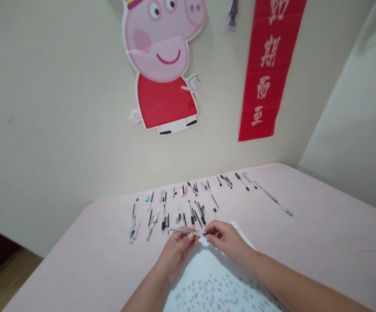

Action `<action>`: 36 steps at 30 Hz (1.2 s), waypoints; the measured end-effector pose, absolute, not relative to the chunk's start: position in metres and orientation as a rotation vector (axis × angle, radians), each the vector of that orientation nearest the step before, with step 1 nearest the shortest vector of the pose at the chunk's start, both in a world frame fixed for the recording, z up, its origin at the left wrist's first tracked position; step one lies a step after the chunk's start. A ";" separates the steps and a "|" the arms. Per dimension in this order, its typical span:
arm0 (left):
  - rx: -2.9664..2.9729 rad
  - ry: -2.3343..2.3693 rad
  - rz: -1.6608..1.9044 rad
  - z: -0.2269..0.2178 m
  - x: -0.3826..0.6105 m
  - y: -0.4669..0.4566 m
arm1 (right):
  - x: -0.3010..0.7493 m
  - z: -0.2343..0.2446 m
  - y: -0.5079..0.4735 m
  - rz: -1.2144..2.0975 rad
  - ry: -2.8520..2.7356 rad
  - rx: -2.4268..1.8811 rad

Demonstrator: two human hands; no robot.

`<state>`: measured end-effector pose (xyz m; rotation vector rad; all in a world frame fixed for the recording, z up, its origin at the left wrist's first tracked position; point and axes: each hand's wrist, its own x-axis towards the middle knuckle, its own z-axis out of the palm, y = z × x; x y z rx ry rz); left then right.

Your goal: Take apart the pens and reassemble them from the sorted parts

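My left hand (176,251) is closed around a slim, clear-barrelled pen (181,231), which lies almost level and points out to the left past the fingers. At its other end, the thumb and forefinger of my right hand (228,238) pinch the small dark tip; the fingertips partly hide it, so I cannot tell whether it is a separate piece. Both hands are just above the top of a white sheet (204,260) covered lower down with small dark marks. Beyond the hands lie several pens taken apart, among them a black-gripped pen (192,216) and a pale blue pen (153,225).
Pen parts lie in small groups in two rows on the pink tabletop (321,242). A long pale-blue stick-like pen (267,193) lies at the right. A wall (60,108) stands behind the table, with a pig cutout (168,102) and a red banner (262,91).
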<state>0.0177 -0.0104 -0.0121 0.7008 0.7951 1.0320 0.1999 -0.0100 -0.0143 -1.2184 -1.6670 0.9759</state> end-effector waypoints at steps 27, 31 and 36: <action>0.707 0.801 1.116 -0.010 0.015 -0.008 | 0.186 -0.004 -0.006 1.219 -1.561 -1.271; 0.726 0.799 1.105 -0.013 0.014 -0.007 | 0.183 -0.004 -0.008 1.246 -1.525 -1.307; 0.770 0.778 1.092 -0.016 0.014 -0.007 | 0.179 -0.015 -0.010 1.252 -1.438 -1.285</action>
